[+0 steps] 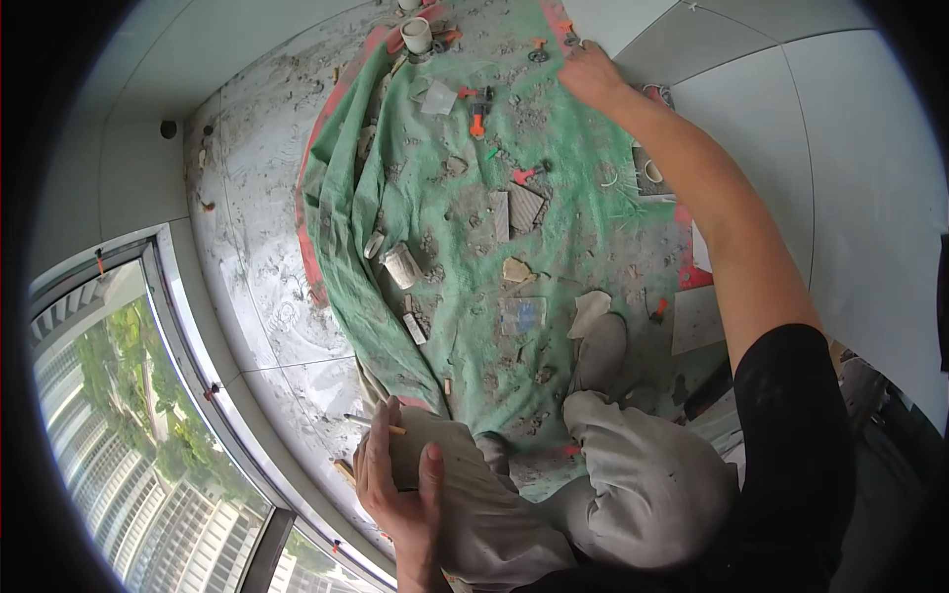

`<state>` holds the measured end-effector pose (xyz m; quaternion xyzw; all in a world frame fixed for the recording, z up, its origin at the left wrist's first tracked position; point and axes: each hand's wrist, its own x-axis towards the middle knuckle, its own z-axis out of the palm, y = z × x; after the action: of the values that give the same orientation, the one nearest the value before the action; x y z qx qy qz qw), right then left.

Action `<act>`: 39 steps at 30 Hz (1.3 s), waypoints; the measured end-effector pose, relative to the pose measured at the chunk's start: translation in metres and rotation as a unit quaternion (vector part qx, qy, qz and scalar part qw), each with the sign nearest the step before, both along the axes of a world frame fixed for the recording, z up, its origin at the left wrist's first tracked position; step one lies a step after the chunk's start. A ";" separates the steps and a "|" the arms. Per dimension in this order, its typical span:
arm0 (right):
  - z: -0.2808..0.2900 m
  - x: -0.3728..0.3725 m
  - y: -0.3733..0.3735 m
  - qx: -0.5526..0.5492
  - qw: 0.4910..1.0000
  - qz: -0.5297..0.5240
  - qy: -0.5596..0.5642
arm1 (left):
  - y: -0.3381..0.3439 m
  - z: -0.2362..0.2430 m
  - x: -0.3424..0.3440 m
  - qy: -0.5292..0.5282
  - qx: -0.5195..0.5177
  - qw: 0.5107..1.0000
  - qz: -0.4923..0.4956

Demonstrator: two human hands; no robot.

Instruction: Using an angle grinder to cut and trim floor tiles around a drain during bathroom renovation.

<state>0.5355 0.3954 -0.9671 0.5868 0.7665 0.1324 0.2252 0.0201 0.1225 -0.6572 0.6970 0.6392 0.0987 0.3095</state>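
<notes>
My left hand (398, 494) is raised in front of my left knee. A cigarette (397, 430) sits between its fingers, and the thumb stands apart. My right arm stretches far forward to the foot of the wall at the upper right. There my right hand (593, 79) has its fingers curled, and whatever they hold is hidden. Just beside those fingertips is an orange and black tile-levelling clip (570, 36). A second such clip (538, 49) lies a little to the left, on the dusty green cloth (465, 257).
More orange and black clips (477, 121), tile scraps (527, 206) and rubble litter the cloth. A white cup (416, 36) stands at the far end, and a dirty white container (402, 267) lies nearer. Large tiles line the wall (746, 128) at right; a window (148, 395) is at left.
</notes>
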 end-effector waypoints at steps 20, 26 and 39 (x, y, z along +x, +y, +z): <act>0.011 -0.083 -0.089 0.102 0.844 -0.153 0.503 | 0.005 -0.007 -0.011 0.011 0.001 1.000 0.030; -0.028 -0.202 -0.202 0.150 0.784 -0.210 0.564 | 0.011 -0.017 0.001 -0.009 -0.025 0.999 -0.031; 0.006 -0.062 -0.317 0.280 0.802 -0.328 0.413 | 0.019 -0.043 0.016 -0.058 -0.069 0.991 -0.103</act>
<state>0.4735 0.0782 -0.9607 0.8398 0.4785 0.0047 -0.2562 0.0356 0.1416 -0.6997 0.7290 0.5503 0.0620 0.4024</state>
